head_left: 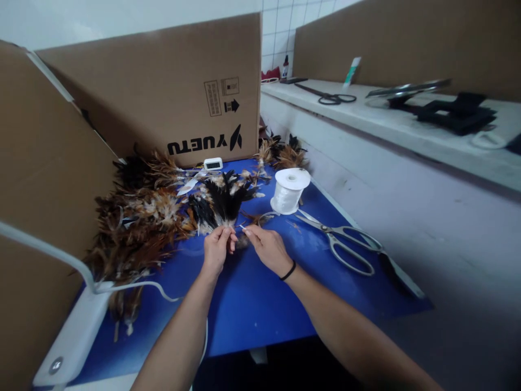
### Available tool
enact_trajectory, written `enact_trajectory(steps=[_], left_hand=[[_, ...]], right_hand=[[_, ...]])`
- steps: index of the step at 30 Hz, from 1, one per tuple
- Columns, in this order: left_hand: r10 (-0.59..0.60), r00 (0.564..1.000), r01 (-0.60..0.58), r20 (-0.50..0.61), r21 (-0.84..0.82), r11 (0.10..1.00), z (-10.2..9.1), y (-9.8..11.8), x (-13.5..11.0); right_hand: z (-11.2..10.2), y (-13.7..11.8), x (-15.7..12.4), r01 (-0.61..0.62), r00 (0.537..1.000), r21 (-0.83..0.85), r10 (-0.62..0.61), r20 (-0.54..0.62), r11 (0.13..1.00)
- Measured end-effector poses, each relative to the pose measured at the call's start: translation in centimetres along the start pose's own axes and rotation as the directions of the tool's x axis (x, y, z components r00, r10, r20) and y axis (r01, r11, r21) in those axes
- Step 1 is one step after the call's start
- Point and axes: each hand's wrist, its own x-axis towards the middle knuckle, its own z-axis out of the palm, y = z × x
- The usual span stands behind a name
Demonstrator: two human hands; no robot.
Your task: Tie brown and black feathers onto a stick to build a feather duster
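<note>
My left hand (218, 245) is closed, its thumb and forefinger pinched on the pale base of a bunch of black feathers (227, 201) that fans upward. To its right, my right hand (269, 247) pinches a thin white ribbon (243, 227), whose short end shows beyond the fingertips. A white spool (286, 195) of shiny ribbon stands behind my right hand, with a loose strand curving from its base. Large metal scissors (345, 239) lie on the right, blades toward the spool. More brown feather bunches (138, 222) are heaped left of my left hand.
Cardboard walls (163, 92) border the blue table (260, 304) at the back and left. A white lamp base (77, 336) with a stalk and cable stands front left. A small digital display (213, 164) sits at the back. On the right shelf lie black scissors (331, 99) and a tube (352, 71).
</note>
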Motion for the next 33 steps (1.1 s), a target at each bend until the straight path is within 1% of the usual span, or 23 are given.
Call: enact_trajectory(steps=[3,6,10,14,17,24,28,33], left_hand=[[0.015,1.000,-0.014,-0.018,0.019,1.000,-0.1,0.2,-0.1],[0.048,0.998,-0.046,-0.027,0.086,0.995,-0.1,0.4,-0.2],[0.084,0.996,-0.085,0.013,0.166,0.983,0.1,0.5,-0.3],[0.104,0.991,-0.121,0.084,0.244,0.962,0.2,0.5,-0.5],[0.115,0.987,-0.144,0.113,0.294,0.945,0.4,0.7,-0.6],[0.179,0.976,-0.211,0.123,0.347,0.914,0.6,0.9,-0.8],[0.178,0.976,-0.213,0.128,0.355,0.910,0.6,0.7,-0.8],[0.195,0.970,-0.236,0.144,0.375,0.896,0.6,0.8,-0.8]], right_hand=[[-0.1,0.0,-0.1,0.006,1.000,-0.127,-0.005,0.008,0.992],[-0.1,-0.2,-0.2,0.013,0.999,-0.262,-0.001,0.046,0.965],[0.0,-0.5,-0.3,0.042,0.994,-0.353,-0.002,0.113,0.935],[-0.2,-0.8,-0.2,0.037,0.988,-0.364,0.021,0.153,0.931],[-0.3,-0.9,-0.2,0.032,0.986,-0.364,0.031,0.166,0.931],[-0.4,-1.0,-0.2,0.023,0.985,-0.394,0.046,0.166,0.919],[-0.4,-1.1,-0.2,0.013,0.980,-0.405,0.068,0.185,0.914],[-0.1,-1.0,-0.2,0.027,0.983,-0.384,0.046,0.179,0.923]])
